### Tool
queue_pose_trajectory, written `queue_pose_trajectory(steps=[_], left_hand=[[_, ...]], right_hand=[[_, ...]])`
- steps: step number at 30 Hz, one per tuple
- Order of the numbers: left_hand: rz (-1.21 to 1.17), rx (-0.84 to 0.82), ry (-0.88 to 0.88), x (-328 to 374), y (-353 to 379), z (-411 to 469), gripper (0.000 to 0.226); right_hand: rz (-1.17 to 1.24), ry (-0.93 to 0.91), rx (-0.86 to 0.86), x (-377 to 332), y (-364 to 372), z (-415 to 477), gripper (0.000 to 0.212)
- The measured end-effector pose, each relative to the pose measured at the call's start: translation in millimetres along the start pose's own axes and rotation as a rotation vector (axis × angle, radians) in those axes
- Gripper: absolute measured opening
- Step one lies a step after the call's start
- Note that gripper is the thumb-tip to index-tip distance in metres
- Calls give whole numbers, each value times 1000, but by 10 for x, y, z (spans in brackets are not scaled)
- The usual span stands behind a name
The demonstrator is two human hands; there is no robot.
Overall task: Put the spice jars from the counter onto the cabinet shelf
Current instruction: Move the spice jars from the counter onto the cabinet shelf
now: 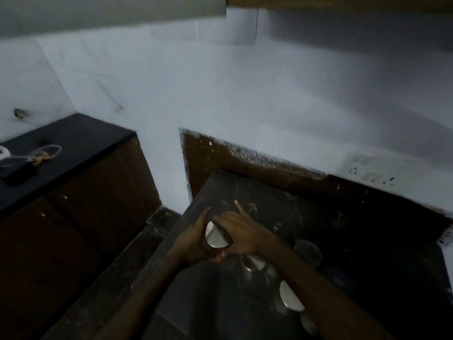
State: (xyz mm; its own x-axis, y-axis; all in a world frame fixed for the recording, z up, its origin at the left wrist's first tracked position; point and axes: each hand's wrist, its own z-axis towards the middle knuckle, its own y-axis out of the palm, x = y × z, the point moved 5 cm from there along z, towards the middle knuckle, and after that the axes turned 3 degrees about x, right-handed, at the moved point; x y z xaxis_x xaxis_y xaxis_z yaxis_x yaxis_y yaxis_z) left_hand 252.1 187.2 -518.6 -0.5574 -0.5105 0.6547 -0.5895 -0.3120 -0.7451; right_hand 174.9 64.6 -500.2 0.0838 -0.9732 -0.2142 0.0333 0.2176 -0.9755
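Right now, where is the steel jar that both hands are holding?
In the head view, the steel jar is low and centre, clasped between the left hand and right hand above the dark counter, left of the other jars.

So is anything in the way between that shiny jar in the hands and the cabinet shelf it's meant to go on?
Both hands, left and right, clasp the steel jar over the dark counter. Above it only bare white wall shows. A cabinet's underside sits at the top edge, but no shelf is visible.
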Motion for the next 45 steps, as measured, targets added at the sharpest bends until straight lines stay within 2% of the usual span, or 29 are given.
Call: queue_pose_trajectory(steps=[4, 7, 9, 14, 18, 24, 28, 30, 34, 36, 41, 45], left_hand=[[-11, 176, 148, 771, -1160, -1, 127], [-37, 315, 296, 1485, -1981, -191, 118], [-74, 381, 365, 1865, -2334, -327, 114], [-140, 551, 543, 2854, -2935, -646, 111], [-177, 555, 609, 3444, -3184, -577, 106], [-221, 389, 619, 4047, -3343, 104, 96], [-362, 233, 618, 4213, -3372, 779, 73], [-337, 219, 640, 4308, -3367, 1080, 67], [-89, 395, 738, 4536, -3274, 1577, 61], [60, 501, 758, 4612, -3226, 1777, 60], [218, 687, 688, 4626, -3237, 2040, 62], [308, 716, 628, 4465, -3161, 2262, 66]], right_hand=[[148, 16, 77, -201, -1352, 202, 98], [288, 18, 227, -425, -2482, 94, 82], [272, -33, 295, -569, -3028, 27, 74], [287, -130, 417, -735, -4219, -230, 76], [316, -116, 464, -649, -4857, -461, 72], [274, 37, 524, -97, -5372, -463, 65], [104, 224, 609, 405, -5507, -369, 63], [50, 308, 624, 642, -5534, -301, 65], [-19, 481, 653, 1102, -5545, -119, 71], [-144, 582, 670, 1271, -5574, -12, 72], [-544, 742, 617, 1427, -5673, 254, 63], [-599, 775, 586, 1682, -5698, 477, 58]])
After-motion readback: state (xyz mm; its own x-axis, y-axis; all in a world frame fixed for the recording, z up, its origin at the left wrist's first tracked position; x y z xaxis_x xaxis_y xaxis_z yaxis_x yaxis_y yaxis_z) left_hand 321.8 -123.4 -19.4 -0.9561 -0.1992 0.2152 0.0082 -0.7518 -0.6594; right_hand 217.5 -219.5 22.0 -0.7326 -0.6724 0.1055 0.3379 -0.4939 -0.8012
